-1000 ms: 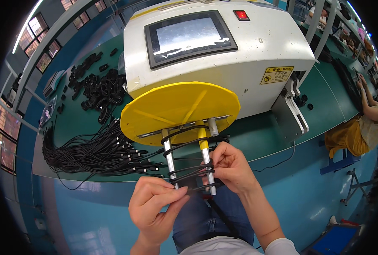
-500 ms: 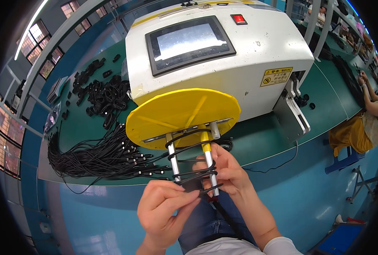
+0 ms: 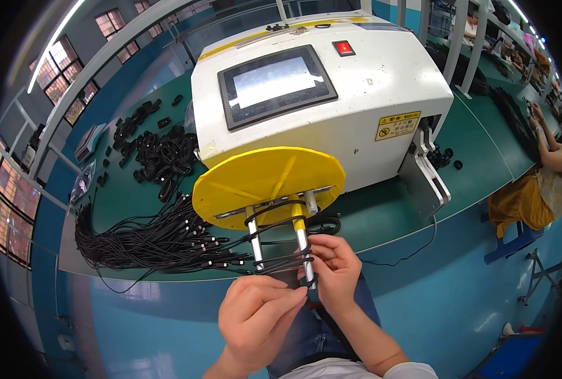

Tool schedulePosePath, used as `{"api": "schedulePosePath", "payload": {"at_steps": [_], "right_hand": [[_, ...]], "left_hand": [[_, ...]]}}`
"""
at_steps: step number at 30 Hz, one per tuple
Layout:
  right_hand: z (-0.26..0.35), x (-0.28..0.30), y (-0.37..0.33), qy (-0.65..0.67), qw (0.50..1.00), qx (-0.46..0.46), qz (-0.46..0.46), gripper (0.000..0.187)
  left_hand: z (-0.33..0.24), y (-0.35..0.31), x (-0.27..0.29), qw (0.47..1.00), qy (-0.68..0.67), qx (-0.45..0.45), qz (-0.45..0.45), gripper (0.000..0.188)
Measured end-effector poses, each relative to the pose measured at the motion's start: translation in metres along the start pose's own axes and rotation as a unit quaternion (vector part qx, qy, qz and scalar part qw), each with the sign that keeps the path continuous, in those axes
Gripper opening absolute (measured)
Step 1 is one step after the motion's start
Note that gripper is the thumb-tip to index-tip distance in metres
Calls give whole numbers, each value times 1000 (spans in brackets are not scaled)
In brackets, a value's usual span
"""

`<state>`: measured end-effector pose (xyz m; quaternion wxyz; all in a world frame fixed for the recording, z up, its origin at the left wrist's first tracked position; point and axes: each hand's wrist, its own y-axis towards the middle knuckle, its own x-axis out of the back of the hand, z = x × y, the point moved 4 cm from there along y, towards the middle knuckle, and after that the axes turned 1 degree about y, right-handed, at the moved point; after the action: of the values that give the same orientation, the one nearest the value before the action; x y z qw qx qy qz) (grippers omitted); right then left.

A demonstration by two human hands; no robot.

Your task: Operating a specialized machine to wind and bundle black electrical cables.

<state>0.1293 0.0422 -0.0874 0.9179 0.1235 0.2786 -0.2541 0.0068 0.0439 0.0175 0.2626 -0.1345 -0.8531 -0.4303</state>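
A black cable [image 3: 275, 261] is looped several times around the two metal rods [image 3: 256, 246] that stick out from a yellow disc [image 3: 268, 180]. Below the rod ends, my left hand [image 3: 259, 319] is closed, thumb and fingertips pinching the cable near the right rod's tip. My right hand [image 3: 336, 271] has its fingers bent around the outer side of the right rod, closed on the cable loops there; part of its grip is hidden behind the rod. The disc sits at the front of a white machine [image 3: 331, 120] with a screen [image 3: 276, 85].
A bundle of black cables [image 3: 148, 243] lies left of the disc on the green table [image 3: 369, 211]. Coiled cables [image 3: 167, 151] are heaped behind it. A metal bracket [image 3: 425, 180] stands at the machine's right side. Another person [image 3: 549, 151] sits at the far right.
The view has shifted, so the machine and disc appear smaller and lower. My right hand has moved down along the right rod, toward its tip. My left hand still pinches the cable.
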Motion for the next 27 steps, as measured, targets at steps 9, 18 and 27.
{"api": "schedulePosePath", "payload": {"at_steps": [9,18,27], "right_hand": [[6,-2,-5,-162,979,120,24,25],[7,0,0,-68,996,-10,60,22],[20,0,8,-192,973,125,41,18]], "left_hand": [[-6,1,-2,998,54,-14,-8,25],[3,-1,-3,999,8,29,-17,22],[3,-2,-6,999,30,22,-24,26]]}}
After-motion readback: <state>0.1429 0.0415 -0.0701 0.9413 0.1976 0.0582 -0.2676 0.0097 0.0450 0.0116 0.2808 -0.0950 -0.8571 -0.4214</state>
